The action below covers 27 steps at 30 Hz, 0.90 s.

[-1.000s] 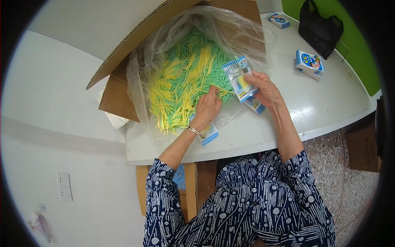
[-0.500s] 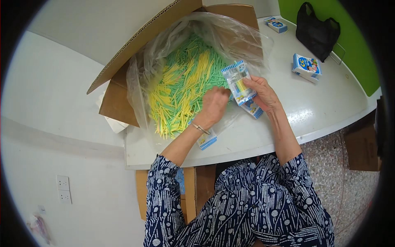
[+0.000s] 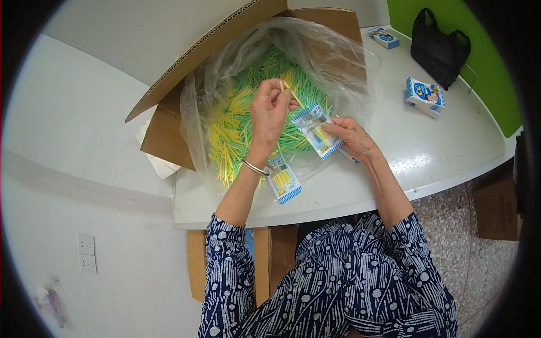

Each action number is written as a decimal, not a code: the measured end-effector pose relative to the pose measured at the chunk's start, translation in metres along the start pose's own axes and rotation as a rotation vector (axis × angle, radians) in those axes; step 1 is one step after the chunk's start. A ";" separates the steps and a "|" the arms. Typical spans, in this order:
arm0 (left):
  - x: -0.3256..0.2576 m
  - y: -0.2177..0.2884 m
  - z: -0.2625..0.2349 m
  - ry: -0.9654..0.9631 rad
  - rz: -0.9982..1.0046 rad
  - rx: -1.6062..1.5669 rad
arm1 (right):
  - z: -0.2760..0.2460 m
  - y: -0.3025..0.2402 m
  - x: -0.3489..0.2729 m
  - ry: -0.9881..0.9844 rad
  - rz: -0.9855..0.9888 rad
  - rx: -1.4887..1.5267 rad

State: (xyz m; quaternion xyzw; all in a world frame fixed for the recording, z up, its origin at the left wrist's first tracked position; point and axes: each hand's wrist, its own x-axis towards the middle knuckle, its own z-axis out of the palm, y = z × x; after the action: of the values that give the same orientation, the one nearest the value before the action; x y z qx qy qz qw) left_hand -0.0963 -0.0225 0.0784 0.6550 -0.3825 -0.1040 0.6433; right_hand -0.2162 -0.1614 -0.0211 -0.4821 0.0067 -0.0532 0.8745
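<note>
My left hand [image 3: 269, 112] is raised over the box, its fingers pinching a thin yellow stick [image 3: 296, 99]. The stick's lower end is at the top edge of a small clear packet [image 3: 316, 133] with blue striped ends. My right hand [image 3: 354, 138] grips that packet between thumb and fingers; yellow and bluish sticks show through its front. Below my left wrist, another packet [image 3: 283, 179] with yellow sticks lies on the table. Part of a further packet [image 3: 350, 156] shows beneath my right hand. Loose yellow and green sticks [image 3: 248, 112] heap up in the box's plastic liner.
The open cardboard box [image 3: 172, 135] lies tilted with its clear liner [image 3: 197, 112] spilling onto the white table [image 3: 417, 160]. Toward the right stand blue-and-white packs [image 3: 425, 97], a black bag [image 3: 439, 48] and a green panel [image 3: 490, 62]. Another carton [image 3: 496, 208] is below at right.
My left hand has lifted from the heap, up and left, with a yellow stick in its fingers. The packet in my right hand has shifted slightly left and tilted more.
</note>
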 end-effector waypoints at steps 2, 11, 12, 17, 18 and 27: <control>-0.005 -0.003 0.008 0.013 -0.001 0.010 | 0.000 0.002 0.001 -0.018 0.006 -0.002; -0.019 0.004 0.002 -0.054 0.050 0.360 | 0.003 0.001 0.000 -0.033 0.026 0.036; -0.017 0.005 0.001 -0.053 0.060 0.364 | 0.003 0.001 -0.001 -0.038 0.028 0.051; -0.007 0.014 0.000 0.030 0.012 0.109 | 0.003 0.001 -0.002 -0.039 0.032 0.055; -0.006 0.015 0.000 0.033 0.015 0.085 | 0.004 0.001 -0.002 -0.044 0.034 0.060; -0.024 -0.002 0.011 -0.079 -0.068 0.030 | 0.007 0.000 -0.003 -0.085 0.033 0.066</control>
State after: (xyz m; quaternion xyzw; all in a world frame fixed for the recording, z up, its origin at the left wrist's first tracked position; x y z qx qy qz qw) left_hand -0.1185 -0.0157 0.0666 0.6727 -0.3866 -0.1457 0.6138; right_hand -0.2190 -0.1553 -0.0177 -0.4545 -0.0245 -0.0185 0.8902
